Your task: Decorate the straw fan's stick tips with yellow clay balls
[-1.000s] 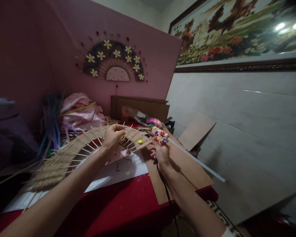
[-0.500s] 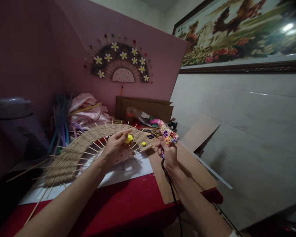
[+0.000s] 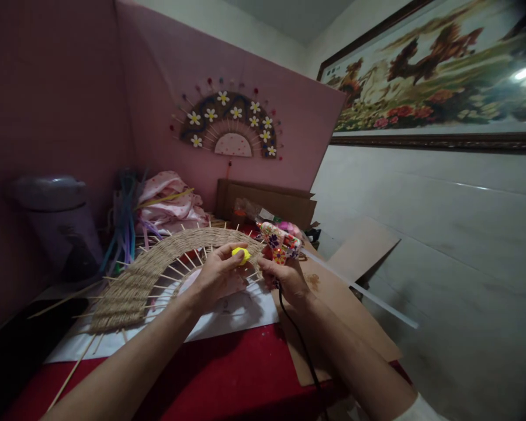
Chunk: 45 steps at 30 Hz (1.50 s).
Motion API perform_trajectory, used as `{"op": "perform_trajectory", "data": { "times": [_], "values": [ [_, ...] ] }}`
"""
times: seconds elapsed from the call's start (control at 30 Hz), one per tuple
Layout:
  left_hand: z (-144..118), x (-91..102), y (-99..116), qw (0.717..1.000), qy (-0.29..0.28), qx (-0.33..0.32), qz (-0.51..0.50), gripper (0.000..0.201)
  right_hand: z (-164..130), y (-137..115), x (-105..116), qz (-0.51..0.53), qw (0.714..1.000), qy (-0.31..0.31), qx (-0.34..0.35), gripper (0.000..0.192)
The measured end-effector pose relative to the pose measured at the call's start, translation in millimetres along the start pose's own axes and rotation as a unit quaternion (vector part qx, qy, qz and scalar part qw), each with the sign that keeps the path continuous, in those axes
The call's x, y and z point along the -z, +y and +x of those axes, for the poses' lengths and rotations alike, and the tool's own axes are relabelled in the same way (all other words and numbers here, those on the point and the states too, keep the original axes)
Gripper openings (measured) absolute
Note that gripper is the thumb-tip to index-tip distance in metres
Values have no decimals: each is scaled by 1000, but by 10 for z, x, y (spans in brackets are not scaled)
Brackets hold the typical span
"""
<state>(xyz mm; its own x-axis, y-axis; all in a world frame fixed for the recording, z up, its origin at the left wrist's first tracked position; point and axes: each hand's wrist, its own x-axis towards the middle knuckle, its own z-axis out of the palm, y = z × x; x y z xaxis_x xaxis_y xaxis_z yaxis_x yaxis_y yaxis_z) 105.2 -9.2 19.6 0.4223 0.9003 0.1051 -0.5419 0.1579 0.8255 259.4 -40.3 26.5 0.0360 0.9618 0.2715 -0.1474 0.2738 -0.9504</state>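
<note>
My left hand pinches a small yellow bead between thumb and fingers, just over the right end of a woven straw fan arch with wooden skewers sticking out. My right hand grips a flower-patterned glue gun, its nozzle pointing left toward the bead, a few centimetres away. A clear glue stick trails from the gun's back to the right, and a black cord hangs down from its handle. The arch lies on white paper on a red table.
A brown cardboard sheet lies under my right hand. At the back are a cardboard box, pink cloth, coloured strips and a grey appliance. A finished flower fan hangs on the pink board. A tiled wall stands to the right.
My left hand lifted the yellow bead off the arch and drew it toward me. The glue gun swung left, nozzle closing on the bead. The view shifted slightly.
</note>
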Motion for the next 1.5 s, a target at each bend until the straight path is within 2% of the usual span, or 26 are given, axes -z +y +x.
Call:
{"op": "perform_trajectory", "data": {
  "times": [0.17,0.33,0.4,0.6,0.77,0.93,1.17,1.5],
  "values": [
    [-5,4,-36,1000,13,1,10,40,-8,250,2,38,997,51,34,19],
    [-6,-28,-85,1000,2,10,14,36,-82,283,34,-14,992,102,66,28],
    [0,-25,-107,999,3,10,32,36,-105,279,40,-40,990,111,73,25],
    [22,-7,-171,998,17,-3,65,37,-121,296,77,-106,985,95,102,25],
    [26,-32,-207,998,9,-11,68,38,-123,298,78,-160,975,71,134,9],
    [24,-41,-205,996,6,-4,92,35,-127,290,74,-200,959,65,188,13],
    [28,-17,-217,995,7,-11,94,26,-89,401,117,-174,970,65,157,21],
    [22,-69,-194,994,40,3,102,31,-131,262,71,-174,972,82,132,15]
  ]
}}
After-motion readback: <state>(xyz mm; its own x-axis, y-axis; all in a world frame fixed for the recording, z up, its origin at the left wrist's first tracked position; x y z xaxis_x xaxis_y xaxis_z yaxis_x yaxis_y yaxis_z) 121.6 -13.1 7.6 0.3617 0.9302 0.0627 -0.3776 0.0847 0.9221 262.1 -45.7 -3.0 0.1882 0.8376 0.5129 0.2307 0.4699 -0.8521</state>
